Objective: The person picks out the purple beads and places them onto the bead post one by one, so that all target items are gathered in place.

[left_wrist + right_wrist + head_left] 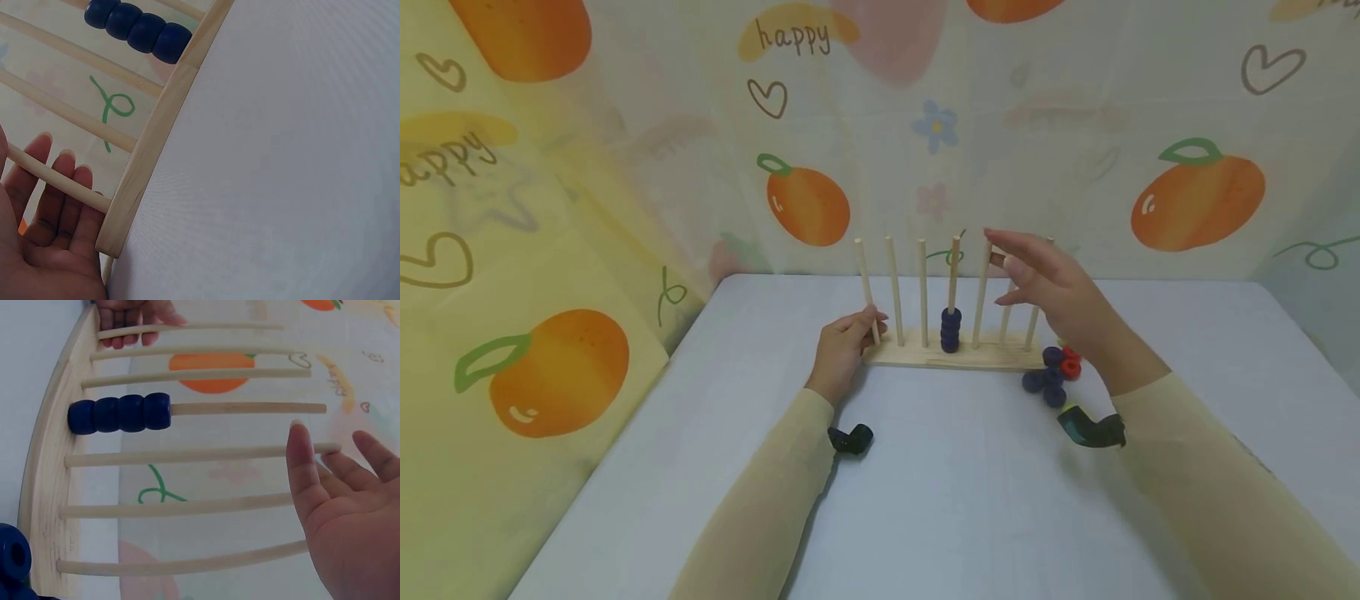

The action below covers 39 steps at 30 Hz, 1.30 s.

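Note:
A wooden rack (895, 357) with several upright pegs stands on the white table. Dark blue beads (951, 331) are stacked at the bottom of its middle peg, also clear in the right wrist view. My left hand (842, 346) holds the leftmost peg (69, 186) low down, fingers behind it and thumb on the near side. Beside the top of the peg just right of the beads is my right hand (1048, 287), thumb and fingers spread. One fingertip meets that peg's tip (331, 449), and no bead shows in this hand.
Loose dark blue beads (1054, 395) lie by the rack's right end, with red beads (1071, 368) behind them, partly beside the right forearm. A patterned cloth (880, 192) hangs behind the table (940, 500). Each wrist wears a dark strap-like piece.

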Motion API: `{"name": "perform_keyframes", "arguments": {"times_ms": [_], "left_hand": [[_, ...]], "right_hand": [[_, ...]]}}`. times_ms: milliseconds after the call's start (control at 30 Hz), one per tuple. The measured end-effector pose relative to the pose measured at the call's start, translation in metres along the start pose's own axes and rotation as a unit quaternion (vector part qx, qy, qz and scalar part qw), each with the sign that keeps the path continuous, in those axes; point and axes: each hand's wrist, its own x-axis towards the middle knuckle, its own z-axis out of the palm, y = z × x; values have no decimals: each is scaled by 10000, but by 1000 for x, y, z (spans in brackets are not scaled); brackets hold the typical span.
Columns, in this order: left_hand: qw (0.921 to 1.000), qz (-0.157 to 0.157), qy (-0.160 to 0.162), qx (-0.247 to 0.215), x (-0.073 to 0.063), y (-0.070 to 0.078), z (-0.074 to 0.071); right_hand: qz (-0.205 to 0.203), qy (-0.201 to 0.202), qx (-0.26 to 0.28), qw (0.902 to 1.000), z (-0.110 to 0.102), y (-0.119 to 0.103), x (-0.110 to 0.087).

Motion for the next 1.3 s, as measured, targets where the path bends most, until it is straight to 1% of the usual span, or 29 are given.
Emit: {"name": "perform_keyframes", "arguments": {"times_ms": [67, 133, 233, 300, 467, 533, 633, 767, 967, 1100, 1200, 1300], "left_hand": [[10000, -6, -2, 32, 0, 0, 0], [10000, -11, 2, 63, 0, 0, 0], [10000, -16, 15, 93, 0, 0, 0], [9999, -10, 16, 108, 1, -1, 0], [9999, -5, 60, 106, 1, -1, -2], [9999, -16, 89, 103, 0, -1, -3], [9998, -33, 131, 113, 0, -2, -4], [9999, -50, 130, 83, 0, -3, -3], [9999, -45, 110, 90, -2, 0, -1], [10000, -20, 63, 24, -1, 1, 0], [10000, -27, 57, 51, -1, 1, 0], [10000, -36, 55, 50, -2, 1, 1]], "right_hand": [[-20, -41, 306, 9995, -2, 0, -2], [43, -56, 625, 9980, -3, -1, -4], [164, -52, 1136, 9934, -5, 0, -6], [213, -26, 1365, 9904, -6, 1, -8], [63, -5, 1672, 9859, -10, 9, -16], [21, -41, 1703, 9854, -11, 14, -20], [73, -97, 1703, 9853, -12, 21, -27], [235, -101, 1639, 9862, -15, 28, -39], [455, -95, 1517, 9873, -25, 37, -53], [498, -42, 1288, 9904, -32, 42, -64], [478, -2, 1071, 9931, -37, 46, -73], [547, 35, 916, 9943, -40, 50, -82]]}}
